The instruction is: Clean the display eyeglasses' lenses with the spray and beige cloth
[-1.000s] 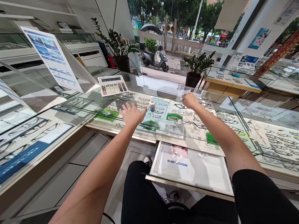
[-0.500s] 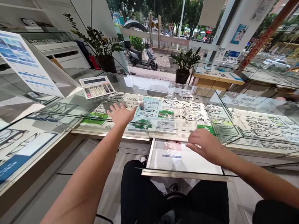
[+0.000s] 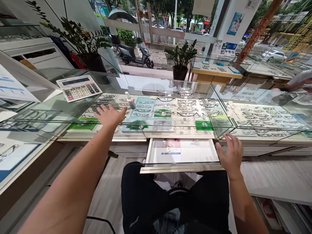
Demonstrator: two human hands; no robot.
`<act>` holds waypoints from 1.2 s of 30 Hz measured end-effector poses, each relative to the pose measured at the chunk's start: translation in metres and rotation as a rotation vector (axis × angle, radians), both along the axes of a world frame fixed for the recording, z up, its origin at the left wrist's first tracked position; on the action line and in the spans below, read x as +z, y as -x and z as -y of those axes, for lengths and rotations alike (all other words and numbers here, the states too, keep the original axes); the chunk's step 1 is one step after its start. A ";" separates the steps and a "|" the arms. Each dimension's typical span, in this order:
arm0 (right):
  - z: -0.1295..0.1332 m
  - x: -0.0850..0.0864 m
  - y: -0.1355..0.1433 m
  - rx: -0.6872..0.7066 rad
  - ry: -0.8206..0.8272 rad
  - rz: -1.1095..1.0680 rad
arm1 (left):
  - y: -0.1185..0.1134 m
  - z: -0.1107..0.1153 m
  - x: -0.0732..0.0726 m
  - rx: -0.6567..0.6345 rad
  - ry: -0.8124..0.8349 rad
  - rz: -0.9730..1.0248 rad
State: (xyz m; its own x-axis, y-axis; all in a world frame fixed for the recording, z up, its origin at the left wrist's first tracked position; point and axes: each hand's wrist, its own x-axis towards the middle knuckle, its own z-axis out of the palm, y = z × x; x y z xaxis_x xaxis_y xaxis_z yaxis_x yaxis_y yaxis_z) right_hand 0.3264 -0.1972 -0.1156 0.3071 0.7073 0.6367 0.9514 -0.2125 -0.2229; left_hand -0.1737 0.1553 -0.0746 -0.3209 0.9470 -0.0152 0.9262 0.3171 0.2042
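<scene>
Right hand (image 3: pixel 230 154) swung to drawer's (image 3: pixel 180 169) 3 o'clock, empty, loosely spread; left hand (image 3: pixel 109 117), splayed, empty, probably bracing on glass counter (image 3: pixel 112 84).

The drawer (image 3: pixel 198 153) is white; the sign (image 3: pixel 204 125) green; the trousers (image 3: pixel 143 195) black.

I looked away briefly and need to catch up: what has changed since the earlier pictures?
The right hand has drawn back from above the eyeglass frames to the right side of the drawer; whether it let go of anything is unclear. The view has swung right. Unchanged: the left hand spread near the spray bottle, the calculator in place, the drawer open.
</scene>
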 end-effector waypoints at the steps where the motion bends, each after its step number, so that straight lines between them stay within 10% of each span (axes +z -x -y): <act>1: -0.005 0.000 0.001 -0.008 0.011 -0.011 | 0.000 0.000 0.000 -0.001 0.005 -0.002; 36: -0.162 -0.008 -0.039 -0.028 -0.004 -0.026 | 0.002 0.000 -0.001 -0.014 -0.025 0.012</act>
State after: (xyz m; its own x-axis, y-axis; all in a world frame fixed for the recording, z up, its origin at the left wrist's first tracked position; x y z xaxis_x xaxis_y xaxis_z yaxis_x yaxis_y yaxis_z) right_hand 0.3650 -0.0350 -0.1239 0.3432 0.6956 0.6312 0.9390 -0.2381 -0.2481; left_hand -0.1755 0.1555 -0.0755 -0.3078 0.9514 0.0051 0.9277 0.2990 0.2235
